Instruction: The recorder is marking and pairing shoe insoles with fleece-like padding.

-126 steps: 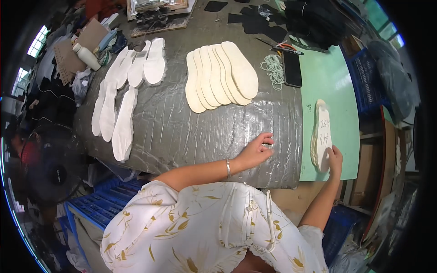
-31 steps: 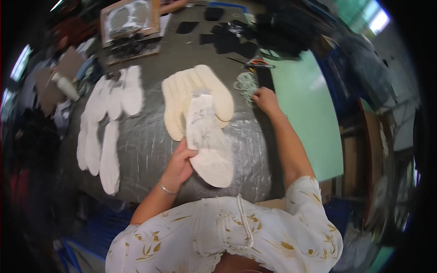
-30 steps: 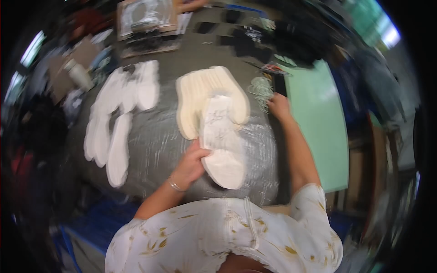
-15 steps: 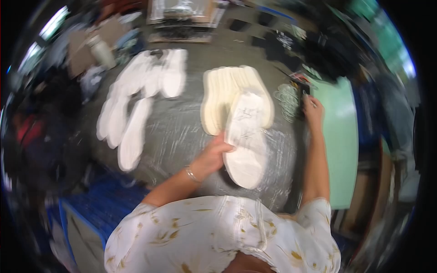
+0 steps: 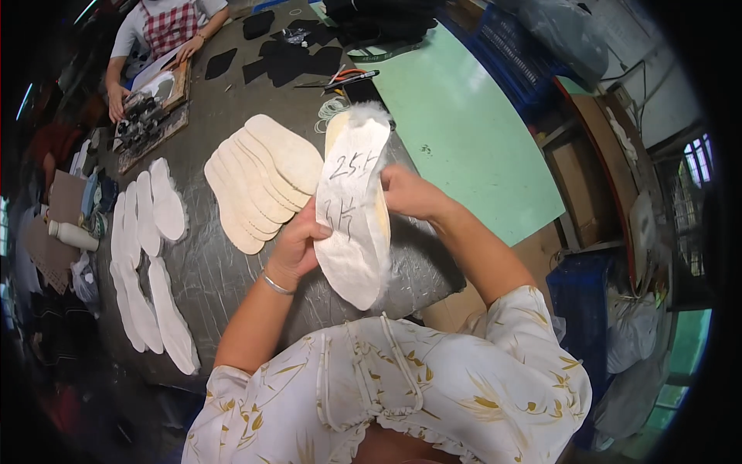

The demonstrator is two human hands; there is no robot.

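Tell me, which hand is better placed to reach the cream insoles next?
Probably the left hand: it is beside the cream insoles, while the right hand is across the held insole from them. The left grips that insole, though, and would need freeing.

4.2 s ago: inscribed white insole [image 5: 352, 220] lay on green mat [image 5: 479, 147], right grip [image 5: 413, 192] at its edge. Now: raised above tabletop [image 5: 228, 282]; left grip [image 5: 297, 241], then empty, clasps its left edge. Since 0.5 s ago, right grip moved from phone [image 5: 362, 93] to insole's right edge. View turned; co-worker's checked apron [image 5: 168, 27] now visible.
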